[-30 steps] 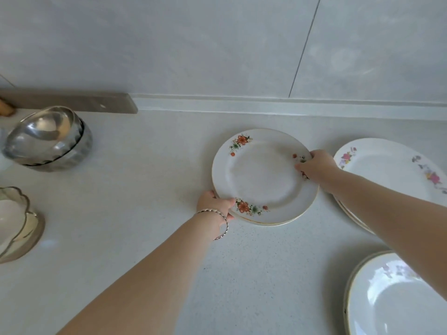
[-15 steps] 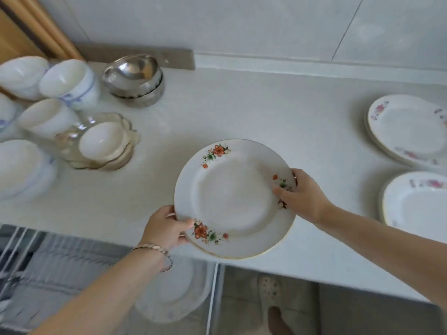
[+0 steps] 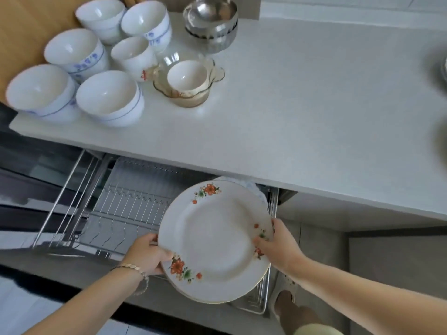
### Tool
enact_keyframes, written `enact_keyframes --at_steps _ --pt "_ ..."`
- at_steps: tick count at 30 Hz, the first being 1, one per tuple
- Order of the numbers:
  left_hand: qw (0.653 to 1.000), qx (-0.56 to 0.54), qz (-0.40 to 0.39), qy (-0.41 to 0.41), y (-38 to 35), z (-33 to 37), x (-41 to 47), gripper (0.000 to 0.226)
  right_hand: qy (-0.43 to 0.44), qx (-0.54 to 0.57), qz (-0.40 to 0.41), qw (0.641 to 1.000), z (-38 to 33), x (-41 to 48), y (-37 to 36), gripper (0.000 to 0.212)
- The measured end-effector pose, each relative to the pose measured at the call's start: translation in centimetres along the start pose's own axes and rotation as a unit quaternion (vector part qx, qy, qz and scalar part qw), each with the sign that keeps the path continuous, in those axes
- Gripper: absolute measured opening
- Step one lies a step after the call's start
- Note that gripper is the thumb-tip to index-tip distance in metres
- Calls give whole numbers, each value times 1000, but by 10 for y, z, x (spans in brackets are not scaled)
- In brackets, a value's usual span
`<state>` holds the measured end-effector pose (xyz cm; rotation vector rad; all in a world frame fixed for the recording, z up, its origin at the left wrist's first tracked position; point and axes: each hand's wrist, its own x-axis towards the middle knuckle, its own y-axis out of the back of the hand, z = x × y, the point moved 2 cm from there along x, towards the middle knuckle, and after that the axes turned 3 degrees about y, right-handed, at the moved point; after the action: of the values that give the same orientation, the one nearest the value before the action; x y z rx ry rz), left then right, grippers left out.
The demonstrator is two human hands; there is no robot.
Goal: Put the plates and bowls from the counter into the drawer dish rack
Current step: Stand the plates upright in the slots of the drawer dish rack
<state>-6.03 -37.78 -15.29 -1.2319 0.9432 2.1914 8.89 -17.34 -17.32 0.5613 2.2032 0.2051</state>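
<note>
At far left, a cluster of white bowls [image 3: 106, 97], some with blue trim, sits on the pale tabletop [image 3: 314, 112] close to its front edge. Just right of them is a scalloped glass bowl [image 3: 191, 93] with a small white cup [image 3: 187, 77] standing inside it. Behind that, near the wall, stainless steel bowls [image 3: 210, 20] are nested in a stack.

Below the tabletop edge, the drawer dish rack [image 3: 116, 213] stands pulled open, its wire slots bare on the left side. A white plate already in the rack [image 3: 251, 186] peeks out at the right end, mostly hidden.

The left hand [image 3: 147, 253], with a beaded bracelet [image 3: 135, 270] on its wrist, has its grip pinched on the left rim of a stack of floral plates [image 3: 215, 243], thumb on top and fingers underneath. The plates, white with orange flowers and a gold edge, are held tilted above the right part of the open rack, clear of the tabletop. How many plates are in the stack cannot be told.

The right hand [image 3: 278, 247] pinches the stack's right rim the same way, thumb over the upper face.

At far right, blurred plate edges [image 3: 443, 68] show on the tabletop.
</note>
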Motion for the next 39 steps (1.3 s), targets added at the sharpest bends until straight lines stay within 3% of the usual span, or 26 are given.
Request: enact_keyframes --at_steps 6,15,25,29,32,35,39 --pt "996 73 6 58 -19 -11 74 32 -103 -5 13 995 51 40 -41 40" --pt "982 167 91 21 -65 18 177 28 -138 -61 67 986 60 117 -49 39" --pt "968 211 137 6 -81 19 201 34 -183 -59 142 971 61 134 -68 57" --pt "976 150 153 -38 -86 7 192 33 -182 -68 140 971 61 130 -76 69" --pt "989 69 116 -60 -91 1 189 35 -175 -54 147 972 61 130 -75 73" --pt "995 -72 59 32 -96 -5 185 47 -174 6 151 973 59 132 -76 73" --pt "964 -232 2 133 -111 -28 215 81 -191 64 157 967 58 133 -73 67"
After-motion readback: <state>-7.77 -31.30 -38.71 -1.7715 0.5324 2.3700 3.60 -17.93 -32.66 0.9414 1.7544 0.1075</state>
